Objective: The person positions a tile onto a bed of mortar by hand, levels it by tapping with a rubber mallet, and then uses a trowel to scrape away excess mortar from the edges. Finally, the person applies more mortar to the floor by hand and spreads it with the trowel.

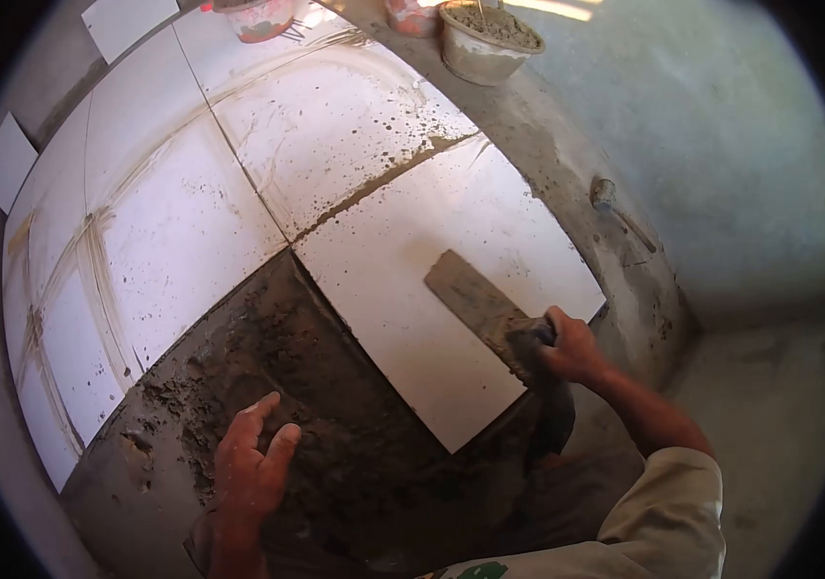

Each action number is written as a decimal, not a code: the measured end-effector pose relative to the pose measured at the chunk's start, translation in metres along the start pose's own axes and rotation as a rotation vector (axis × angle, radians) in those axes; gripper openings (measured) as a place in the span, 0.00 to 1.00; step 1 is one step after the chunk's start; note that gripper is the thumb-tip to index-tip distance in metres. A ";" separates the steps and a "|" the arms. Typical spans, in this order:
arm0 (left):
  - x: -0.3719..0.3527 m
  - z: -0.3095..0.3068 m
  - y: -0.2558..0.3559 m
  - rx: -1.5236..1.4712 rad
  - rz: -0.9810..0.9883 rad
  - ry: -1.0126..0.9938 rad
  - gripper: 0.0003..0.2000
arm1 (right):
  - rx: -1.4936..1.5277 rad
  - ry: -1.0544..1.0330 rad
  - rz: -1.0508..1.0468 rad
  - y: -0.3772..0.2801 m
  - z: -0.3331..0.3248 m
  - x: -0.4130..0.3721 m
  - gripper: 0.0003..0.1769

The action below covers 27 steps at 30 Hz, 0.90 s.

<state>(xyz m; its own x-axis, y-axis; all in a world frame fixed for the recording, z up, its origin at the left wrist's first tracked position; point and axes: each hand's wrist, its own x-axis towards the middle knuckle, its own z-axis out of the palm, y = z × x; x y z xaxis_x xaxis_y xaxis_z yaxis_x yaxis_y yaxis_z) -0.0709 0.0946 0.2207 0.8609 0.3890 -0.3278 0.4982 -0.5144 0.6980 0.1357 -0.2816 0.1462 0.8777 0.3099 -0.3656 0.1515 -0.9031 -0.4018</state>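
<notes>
My right hand [572,347] is closed round the dark handle of a plastering trowel [475,299]. The trowel's long mortar-smeared blade overlaps a white floor tile [412,328] at the near right. My left hand [253,458] holds nothing, its thumb and index finger apart, over the dark wet mortar bed [277,338]. That mortar borders the tile's left edge and reaches toward my knees. Grey mortar fills the joint [383,183] between this tile and the one beyond it.
Several laid white tiles [181,212] spread to the left and back, speckled with mortar. A mortar-filled tub [489,48] and a reddish bucket [258,19] stand at the back. A mallet [615,203] lies by the right wall. Loose tile pieces [9,164] lie along the left wall.
</notes>
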 end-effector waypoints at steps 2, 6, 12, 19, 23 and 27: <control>0.010 0.022 0.006 0.098 0.022 -0.015 0.25 | 0.031 0.108 0.066 0.040 -0.008 -0.008 0.18; 0.030 0.095 0.010 0.199 0.021 -0.051 0.27 | 0.179 0.401 0.205 0.132 -0.023 -0.011 0.20; 0.076 0.211 0.042 0.342 0.079 -0.122 0.32 | 0.091 0.666 0.361 0.272 -0.066 -0.010 0.20; 0.192 0.319 0.078 0.561 0.040 0.121 0.37 | -0.266 0.630 0.652 0.468 -0.067 -0.019 0.26; 0.218 0.355 0.078 0.654 -0.101 0.167 0.42 | -0.367 0.569 0.632 0.542 -0.040 -0.030 0.30; 0.222 0.359 0.086 0.710 -0.161 0.174 0.49 | -0.248 0.554 0.717 0.572 -0.029 -0.036 0.33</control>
<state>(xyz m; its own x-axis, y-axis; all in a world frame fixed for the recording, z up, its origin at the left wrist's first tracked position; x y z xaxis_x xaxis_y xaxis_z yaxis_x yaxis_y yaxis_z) 0.2000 -0.1378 -0.0209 0.7721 0.5865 -0.2447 0.6144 -0.7873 0.0518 0.2040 -0.8174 -0.0463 0.8809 -0.4728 0.0212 -0.4724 -0.8811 -0.0217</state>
